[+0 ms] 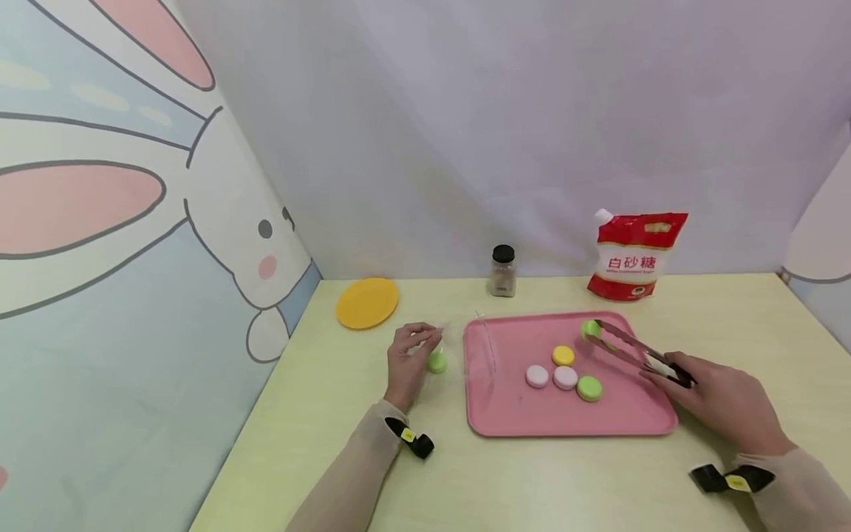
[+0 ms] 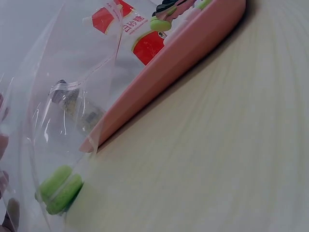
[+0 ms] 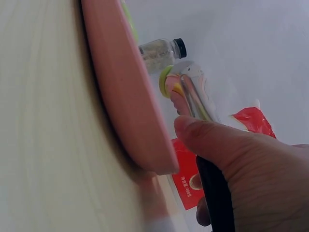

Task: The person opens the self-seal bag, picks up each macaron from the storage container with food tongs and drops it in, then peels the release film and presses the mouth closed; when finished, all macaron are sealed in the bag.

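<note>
At the tray's left side, my left hand (image 1: 411, 360) pinches the edge of a clear plastic bag (image 1: 459, 355). A green macaron (image 2: 60, 190) sits low in that bag. My right hand (image 1: 725, 395) grips a pair of metal tongs (image 1: 628, 349) by the dark handle. Between the tong tips is another green macaron (image 1: 589, 329), over the far right part of the pink tray (image 1: 512, 421). Lying on the tray are a yellow macaron (image 1: 563, 356), two pale pink macarons (image 1: 537, 376) and a green macaron (image 1: 589, 389).
Behind the tray, a small jar (image 1: 503, 273) with a black lid stands near the wall. To its right is a red and white sugar pouch (image 1: 631, 258). A yellow plate (image 1: 367, 303) lies at the table's back left.
</note>
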